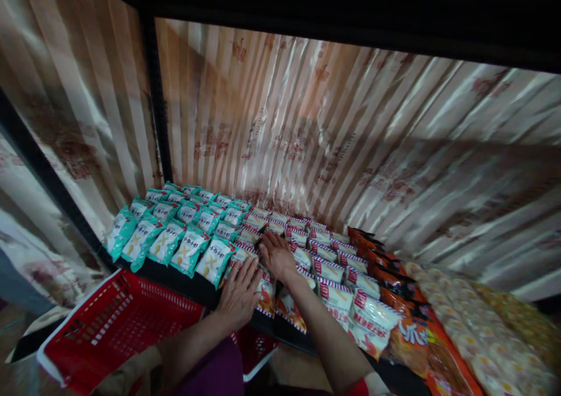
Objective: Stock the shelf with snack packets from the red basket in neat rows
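My left hand (239,294) lies flat, fingers stretched forward, on a front-row snack packet (240,257), white with red lettering. Farther back, my right hand (277,256) rests over the same kind of packets with its fingers extended; their tips are near a dark gap between packets. Neither hand is wrapped around anything. More white packets with striped edges (328,269) stand in rows to the right of my hands. Teal and white snack packets (187,250) fill the left end of the shelf in neat rows.
Orange snack bags (409,343) lie to the right, then clear-wrapped pale round items (482,337). Below the shelf's left edge sits a red plastic basket (144,294) with a white rim. A black post (158,104) and patterned curtain (307,121) stand behind; a dark beam (350,31) crosses above.
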### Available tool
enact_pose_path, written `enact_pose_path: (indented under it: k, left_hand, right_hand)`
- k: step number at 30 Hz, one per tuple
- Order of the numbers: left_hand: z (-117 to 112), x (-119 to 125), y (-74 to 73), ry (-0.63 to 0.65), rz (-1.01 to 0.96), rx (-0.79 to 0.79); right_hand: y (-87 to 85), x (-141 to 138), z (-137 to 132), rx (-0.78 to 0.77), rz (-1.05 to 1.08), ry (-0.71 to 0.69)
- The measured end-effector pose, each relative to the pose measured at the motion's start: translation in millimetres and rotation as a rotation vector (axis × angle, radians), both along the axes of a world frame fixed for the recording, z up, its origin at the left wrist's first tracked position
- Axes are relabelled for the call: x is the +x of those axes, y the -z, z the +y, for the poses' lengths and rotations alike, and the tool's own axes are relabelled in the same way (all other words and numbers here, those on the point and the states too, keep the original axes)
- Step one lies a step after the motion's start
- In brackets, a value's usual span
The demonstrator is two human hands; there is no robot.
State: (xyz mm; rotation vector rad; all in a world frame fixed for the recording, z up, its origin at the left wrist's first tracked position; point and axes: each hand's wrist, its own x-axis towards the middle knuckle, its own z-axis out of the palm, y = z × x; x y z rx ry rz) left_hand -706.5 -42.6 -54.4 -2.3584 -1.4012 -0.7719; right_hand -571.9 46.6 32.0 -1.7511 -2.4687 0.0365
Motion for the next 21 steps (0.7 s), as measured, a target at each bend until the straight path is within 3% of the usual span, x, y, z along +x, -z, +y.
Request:
enact_pose_path:
  k: [7,12,16,21]
  left_hand:
    - [-4.2,0.3,-10.1,-0.025,-0.043,-0.029]
    - [-1.0,-1.2,-4.4,-0.015,0.015,-0.001]
    - [0.6,2.3,-0.9,-0.04,0.024,0.043]
    - [1.9,8.0,-3.9,-0.039,0.024,0.041]
  right_hand:
    - [-4.5,-30.0,20.9,-0.047,0.037,-0.16]
    - [-3.9,-32.9,23.5,-0.089,0.041,-0.198]
    - [-5.0,-26.9,31.9,-0.051,0.063,-0.192]
    - [-5.1,-26.7,61.7,-0.006,-0.004,-0.086]
